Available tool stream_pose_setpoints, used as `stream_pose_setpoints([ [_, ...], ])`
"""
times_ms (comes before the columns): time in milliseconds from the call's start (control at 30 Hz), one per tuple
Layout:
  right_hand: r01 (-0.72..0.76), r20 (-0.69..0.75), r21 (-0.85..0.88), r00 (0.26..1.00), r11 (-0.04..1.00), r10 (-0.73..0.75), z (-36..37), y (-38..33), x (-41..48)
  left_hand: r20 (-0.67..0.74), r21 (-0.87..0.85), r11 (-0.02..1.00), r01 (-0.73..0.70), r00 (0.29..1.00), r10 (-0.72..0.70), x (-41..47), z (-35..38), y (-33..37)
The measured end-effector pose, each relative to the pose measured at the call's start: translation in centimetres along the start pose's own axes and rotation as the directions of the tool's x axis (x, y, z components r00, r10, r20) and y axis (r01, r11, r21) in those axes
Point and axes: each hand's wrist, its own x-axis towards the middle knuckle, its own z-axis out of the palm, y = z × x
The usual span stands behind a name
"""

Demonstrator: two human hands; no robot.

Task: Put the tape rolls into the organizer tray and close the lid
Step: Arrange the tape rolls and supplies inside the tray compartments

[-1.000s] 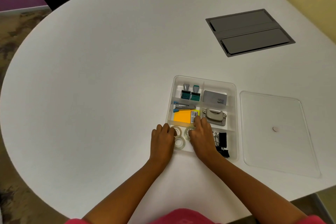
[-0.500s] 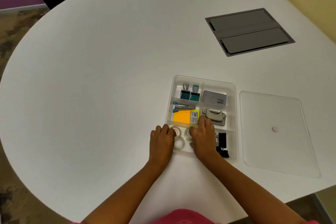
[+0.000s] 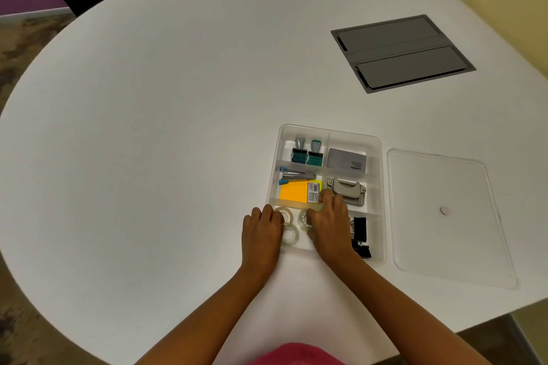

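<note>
Three clear tape rolls lie in the near-left compartment of the clear organizer tray (image 3: 329, 131): a far-left roll (image 3: 287, 214), a near roll (image 3: 290, 236) and a right roll (image 3: 304, 219). My left hand (image 3: 262, 235) rests at the tray's left wall, its fingertips curled over the left edges of the two left rolls. My right hand (image 3: 329, 224) lies over the compartment with its fingers on the right roll, one fingertip reaching the yellow sticky notes (image 3: 296, 192). The clear lid (image 3: 444, 234) lies flat on the table to the right of the tray.
Other tray compartments hold stamps (image 3: 307, 154), a grey card box (image 3: 346, 162), a stapler (image 3: 296, 176), a hole punch (image 3: 347, 190) and black binder clips (image 3: 360, 232). A grey cable hatch (image 3: 401, 52) is set into the white table (image 3: 148, 142) at the far right.
My right hand has crept slightly forward and to the right, toward the hole punch. My left hand and the tape rolls have stayed almost where they were.
</note>
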Motion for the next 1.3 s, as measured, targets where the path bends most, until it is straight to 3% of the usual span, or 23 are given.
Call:
stream_pose_setpoints([
  [367,0.006,0.033,0.045,0.999,0.999,-0.008,-0.5,-0.1,-0.3,-0.007,-0.009,1.000,-0.015,1.000,0.014,-0.2,-0.1,0.0],
  [567,0.109,-0.158,0.186,0.984,0.977,-0.080,-1.9,-0.2,-2.2,-0.011,-0.083,0.996,-0.031,0.999,0.031,-0.3,0.4,-0.1],
  [667,0.160,-0.165,0.182,0.978,0.970,-0.130,-1.3,-0.6,-2.5,-0.038,-0.189,0.981,-0.048,0.998,0.042,-0.4,0.0,-0.2],
  [833,0.156,-0.075,0.140,0.986,0.978,-0.147,-0.4,-1.8,-1.2,0.028,-0.468,0.876,0.121,0.992,-0.122,-0.5,-0.9,-1.3],
  [1067,0.094,-0.031,0.075,0.995,0.993,-0.091,-0.2,-2.6,-0.1,0.060,-0.675,0.673,0.303,0.931,-0.359,-0.3,-0.8,-1.1],
  [1300,0.051,-0.045,0.141,0.998,0.989,-0.045,-0.2,-3.1,0.2,0.150,-0.728,0.596,0.340,0.927,-0.345,0.2,-0.9,-1.8],
])
